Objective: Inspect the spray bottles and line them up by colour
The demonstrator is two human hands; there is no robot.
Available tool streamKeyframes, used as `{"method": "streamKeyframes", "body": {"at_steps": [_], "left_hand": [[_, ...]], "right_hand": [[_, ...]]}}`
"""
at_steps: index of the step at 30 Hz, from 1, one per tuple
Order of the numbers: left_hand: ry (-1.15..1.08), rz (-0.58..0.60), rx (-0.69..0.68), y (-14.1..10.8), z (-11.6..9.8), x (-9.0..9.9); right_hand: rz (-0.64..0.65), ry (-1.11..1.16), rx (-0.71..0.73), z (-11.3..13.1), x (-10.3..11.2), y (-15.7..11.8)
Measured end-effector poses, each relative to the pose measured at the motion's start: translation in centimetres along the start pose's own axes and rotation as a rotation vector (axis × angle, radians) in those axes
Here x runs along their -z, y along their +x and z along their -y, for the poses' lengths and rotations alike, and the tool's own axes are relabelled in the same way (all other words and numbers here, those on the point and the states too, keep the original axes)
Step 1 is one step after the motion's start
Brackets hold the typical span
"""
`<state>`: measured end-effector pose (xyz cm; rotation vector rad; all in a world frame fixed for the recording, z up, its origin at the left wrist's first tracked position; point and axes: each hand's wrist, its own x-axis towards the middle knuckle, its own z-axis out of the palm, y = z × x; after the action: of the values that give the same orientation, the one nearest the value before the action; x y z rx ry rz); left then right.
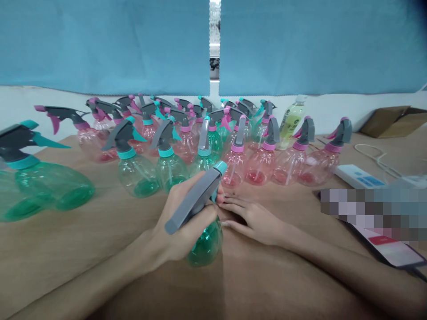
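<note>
Left hand (187, 238) is wrapped round the neck of a green spray bottle (205, 246), front-centre over the table (276, 289); can't tell if its base touches. Right hand (262, 222) has fingers extended, thumb apart, just beside the bottle; contact unclear. Pink bottles (256, 171) stand behind, phone (383, 244) lies right.

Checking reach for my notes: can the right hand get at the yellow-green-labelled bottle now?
Probably not straight on: pink spray bottles stand in front of the labelled bottle, though the right hand looks empty and might reach over them.
</note>
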<state>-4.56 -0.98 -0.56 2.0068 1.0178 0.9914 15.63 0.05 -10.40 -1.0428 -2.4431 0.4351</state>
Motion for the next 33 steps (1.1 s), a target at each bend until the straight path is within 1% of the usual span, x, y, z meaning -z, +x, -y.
{"method": "streamKeyframes", "body": {"at_steps": [3,6,9,17,24,33], "left_hand": [[-0.042,0.016,-0.010,-0.02,0.23,-0.11],[-0.033,0.038,0.034,0.03,0.48,-0.20],[-0.024,0.025,0.064,0.14,0.54,-0.33],[-0.055,0.012,0.028,0.33,-0.04,-0.51],[-0.025,-0.002,0.041,0.34,0.01,-0.39],[-0.048,0.038,0.009,0.29,-0.14,-0.34]], "right_hand": [[-0.011,0.010,0.008,-0.12,-0.09,-0.04],[-0.009,0.017,0.003,-0.09,-0.06,-0.08],[0.005,0.009,-0.017,0.02,0.02,-0.09],[0.026,-0.035,-0.017,0.03,0.01,-0.08],[0.029,-0.034,-0.021,0.17,0.20,-0.07],[0.023,-0.048,0.001,-0.19,-0.09,-0.13]]}}
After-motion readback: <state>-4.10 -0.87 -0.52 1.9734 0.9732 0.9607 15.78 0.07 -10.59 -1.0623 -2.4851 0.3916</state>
